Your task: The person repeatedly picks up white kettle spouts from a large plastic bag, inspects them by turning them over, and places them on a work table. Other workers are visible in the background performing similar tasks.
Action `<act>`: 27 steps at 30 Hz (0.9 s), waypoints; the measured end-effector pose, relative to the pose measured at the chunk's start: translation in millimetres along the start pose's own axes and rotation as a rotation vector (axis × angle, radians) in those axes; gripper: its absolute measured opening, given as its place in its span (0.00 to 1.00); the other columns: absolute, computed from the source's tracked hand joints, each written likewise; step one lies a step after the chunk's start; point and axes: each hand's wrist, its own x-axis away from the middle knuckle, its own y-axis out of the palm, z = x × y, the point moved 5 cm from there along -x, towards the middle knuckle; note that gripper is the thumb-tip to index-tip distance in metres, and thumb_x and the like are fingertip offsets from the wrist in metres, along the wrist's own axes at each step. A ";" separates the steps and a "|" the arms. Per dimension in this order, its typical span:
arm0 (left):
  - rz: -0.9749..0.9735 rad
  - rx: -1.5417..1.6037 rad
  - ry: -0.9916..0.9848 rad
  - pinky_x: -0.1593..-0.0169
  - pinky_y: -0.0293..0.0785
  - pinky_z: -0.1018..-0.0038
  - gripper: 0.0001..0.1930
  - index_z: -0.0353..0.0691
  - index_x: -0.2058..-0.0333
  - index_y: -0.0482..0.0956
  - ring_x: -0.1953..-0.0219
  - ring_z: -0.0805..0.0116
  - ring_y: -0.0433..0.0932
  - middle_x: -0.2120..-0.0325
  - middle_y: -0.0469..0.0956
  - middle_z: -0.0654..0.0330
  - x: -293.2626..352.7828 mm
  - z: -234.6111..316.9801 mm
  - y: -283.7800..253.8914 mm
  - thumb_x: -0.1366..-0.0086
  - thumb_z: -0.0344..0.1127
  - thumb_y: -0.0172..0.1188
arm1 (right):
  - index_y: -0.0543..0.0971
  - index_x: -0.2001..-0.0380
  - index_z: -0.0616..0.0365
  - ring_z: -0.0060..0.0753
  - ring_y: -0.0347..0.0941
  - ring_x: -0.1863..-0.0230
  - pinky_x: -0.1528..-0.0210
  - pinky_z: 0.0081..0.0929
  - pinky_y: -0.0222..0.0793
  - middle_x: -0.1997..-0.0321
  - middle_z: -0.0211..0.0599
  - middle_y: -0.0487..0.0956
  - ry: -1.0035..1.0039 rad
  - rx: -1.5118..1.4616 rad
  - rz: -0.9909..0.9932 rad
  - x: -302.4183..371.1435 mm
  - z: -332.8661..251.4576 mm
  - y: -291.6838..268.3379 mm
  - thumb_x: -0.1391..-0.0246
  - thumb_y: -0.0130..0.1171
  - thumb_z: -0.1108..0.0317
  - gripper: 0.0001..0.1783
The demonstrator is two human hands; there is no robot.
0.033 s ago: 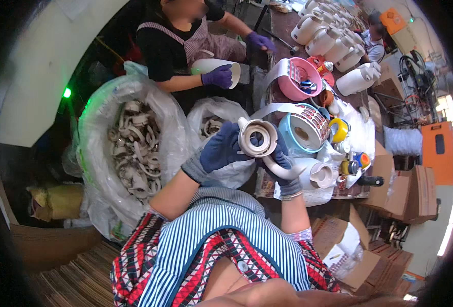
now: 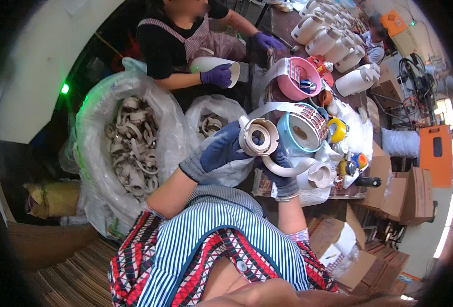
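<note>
A cream plastic jug top with a handle (image 2: 258, 149) is held in front of my chest, its round opening facing up toward me. It has a short spout at the left and a curved handle reaching right. My left hand (image 2: 222, 149), in a dark blue and grey glove, grips the ring's left side. In a matching glove, my right hand (image 2: 281, 174) is closed round the right side, near where the handle joins. The fingertips beneath the ring are hidden. The handle's far end overlaps a white jug (image 2: 308, 176) on the table.
A large plastic-lined sack (image 2: 173, 115) holds many similar tops; a smaller sack (image 2: 196, 110) stands beside it. On the table (image 2: 346, 193) are a blue basin (image 2: 284, 134) with a label roll, a pink basin (image 2: 286, 87) and several white jugs (image 2: 354, 82). A purple-gloved co-worker (image 2: 178, 43) holds a white cylinder (image 2: 235, 74).
The jug top has tilted slightly, and its handle reaches a little further right. The co-worker's hand at the table has shifted slightly right. The whole view has moved a little.
</note>
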 end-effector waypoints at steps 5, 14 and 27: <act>0.178 -0.511 0.143 0.42 0.73 0.68 0.33 0.42 0.33 0.56 0.41 0.68 0.67 0.43 0.66 0.59 -3.1 -8.4 -11.0 0.32 0.40 0.59 | 0.62 0.36 0.57 0.35 0.68 0.43 0.43 0.34 0.71 0.37 0.43 0.67 0.115 0.360 0.270 29.7 71.4 -11.0 0.37 0.54 0.67 0.27; 0.246 0.199 -0.023 0.45 0.77 0.66 0.26 0.45 0.39 0.63 0.44 0.63 0.73 0.45 0.70 0.53 -11.0 -52.0 -40.9 0.32 0.42 0.58 | 0.71 0.42 0.55 0.35 0.76 0.51 0.50 0.36 0.80 0.44 0.41 0.75 0.266 -1.330 0.428 33.0 63.1 6.4 0.33 0.51 0.59 0.20; 0.167 0.551 -0.162 0.46 0.80 0.66 0.23 0.41 0.43 0.71 0.46 0.59 0.77 0.47 0.75 0.51 -3.7 -74.0 -57.3 0.30 0.48 0.54 | 0.74 0.48 0.67 0.37 0.73 0.47 0.41 0.35 0.67 0.46 0.44 0.76 -0.146 0.499 0.699 26.4 7.1 8.1 0.40 0.59 0.68 0.19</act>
